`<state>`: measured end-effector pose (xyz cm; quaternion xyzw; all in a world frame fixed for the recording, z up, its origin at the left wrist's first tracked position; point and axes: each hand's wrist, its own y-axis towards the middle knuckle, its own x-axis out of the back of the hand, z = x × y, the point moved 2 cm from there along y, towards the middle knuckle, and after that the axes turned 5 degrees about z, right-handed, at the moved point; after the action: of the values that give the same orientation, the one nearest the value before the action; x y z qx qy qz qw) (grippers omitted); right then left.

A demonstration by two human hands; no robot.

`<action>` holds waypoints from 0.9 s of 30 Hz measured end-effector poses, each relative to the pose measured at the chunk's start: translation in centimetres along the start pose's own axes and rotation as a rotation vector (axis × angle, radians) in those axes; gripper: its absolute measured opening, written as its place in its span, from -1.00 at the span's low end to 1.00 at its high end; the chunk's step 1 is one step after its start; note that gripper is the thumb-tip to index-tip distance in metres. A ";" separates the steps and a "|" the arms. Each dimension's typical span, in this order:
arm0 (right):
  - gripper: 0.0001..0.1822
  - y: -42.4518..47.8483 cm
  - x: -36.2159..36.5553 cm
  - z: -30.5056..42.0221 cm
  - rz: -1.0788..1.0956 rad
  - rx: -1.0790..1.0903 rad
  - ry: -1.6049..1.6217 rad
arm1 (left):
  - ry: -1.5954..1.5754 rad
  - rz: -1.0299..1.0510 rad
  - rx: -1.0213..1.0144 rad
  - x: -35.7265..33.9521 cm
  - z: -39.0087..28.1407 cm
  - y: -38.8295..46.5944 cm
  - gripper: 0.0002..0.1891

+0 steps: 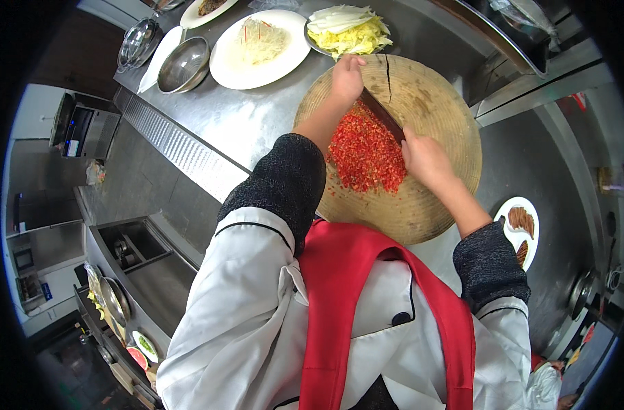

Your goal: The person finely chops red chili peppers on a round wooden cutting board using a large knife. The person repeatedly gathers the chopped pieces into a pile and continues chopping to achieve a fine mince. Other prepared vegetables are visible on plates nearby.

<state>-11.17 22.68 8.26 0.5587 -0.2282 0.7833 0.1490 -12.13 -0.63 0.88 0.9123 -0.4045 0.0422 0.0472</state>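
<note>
A heap of finely chopped red chili peppers (368, 148) lies on a thick round wooden chopping block (445, 169), which has a dark crack near its far edge. Along the heap's upper right side stands a dark cleaver blade (382, 117), set on a slant. My left hand (349, 77) is at the blade's far end, fingers closed around that end, where a handle would be hidden. At the near end, my right hand (426, 156) grips the other end between thumb and fingers. Which end bears the handle cannot be told.
Beyond the block stand a plate of sliced cabbage (348, 31), a large white plate (291, 56) with pale shreds and a steel bowl (184, 65). A divided white dish (521, 233) sits to the right. A perforated metal channel (184, 148) runs along the steel counter's left edge.
</note>
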 end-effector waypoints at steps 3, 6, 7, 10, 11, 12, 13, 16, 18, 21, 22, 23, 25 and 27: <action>-0.73 0.1 -0.3 -0.9 -0.023 0.022 0.031 | 0.084 0.002 -0.086 -0.1 0.0 0.4 -0.77; -0.78 0.3 0.9 -0.8 -0.098 0.155 0.021 | 0.028 -0.056 0.040 0.4 0.6 0.6 -0.77; -0.78 0.2 1.7 -0.5 -0.090 0.146 0.018 | 0.027 -0.065 0.023 0.4 0.0 0.5 -0.77; -0.78 -0.1 2.0 1.0 -0.060 0.121 -0.001 | 0.063 -0.077 -0.055 1.9 -0.4 0.3 -0.78; -0.78 -0.3 0.2 1.0 -0.048 0.111 -0.017 | 0.003 -0.042 -0.024 2.2 0.1 -0.3 -0.78; -0.79 -0.1 -0.4 1.2 -0.044 0.103 -0.040 | -0.060 -0.008 -0.002 2.4 0.1 -1.2 -0.78; -0.79 0.0 -0.6 1.0 -0.028 0.094 -0.032 | -0.123 0.026 0.020 2.5 -0.2 -1.8 -0.78; -0.79 0.4 0.4 1.0 -0.029 0.154 -0.004 | -0.056 -0.028 -0.028 3.1 0.6 -1.2 -0.78; -0.78 0.3 1.9 1.7 -0.052 0.223 -0.033 | -0.027 -0.078 -0.039 3.7 1.0 -0.9 -0.78; -0.78 0.1 1.6 3.0 -0.009 0.209 -0.052 | -0.099 -0.091 0.024 4.8 0.1 -2.3 -0.78; -0.79 0.1 1.5 3.3 0.015 0.188 -0.060 | -0.145 -0.074 0.057 5.3 -0.5 -3.5 -0.79; -0.79 -0.3 0.8 3.4 0.024 0.164 -0.065 | -0.192 -0.056 0.091 5.5 -0.8 -4.5 -0.79; -0.81 -1.2 -1.1 3.8 0.039 0.144 -0.077 | -0.204 -0.057 0.025 5.8 -1.0 -5.2 -0.79; -0.82 -0.7 -0.9 3.6 -0.028 0.203 -0.069 | -0.223 -0.048 0.012 5.9 -1.2 -4.9 -0.78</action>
<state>-7.65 21.41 8.49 0.6008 -0.1448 0.7805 0.0943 -4.62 -1.59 2.49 0.9210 -0.3852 -0.0583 -0.0027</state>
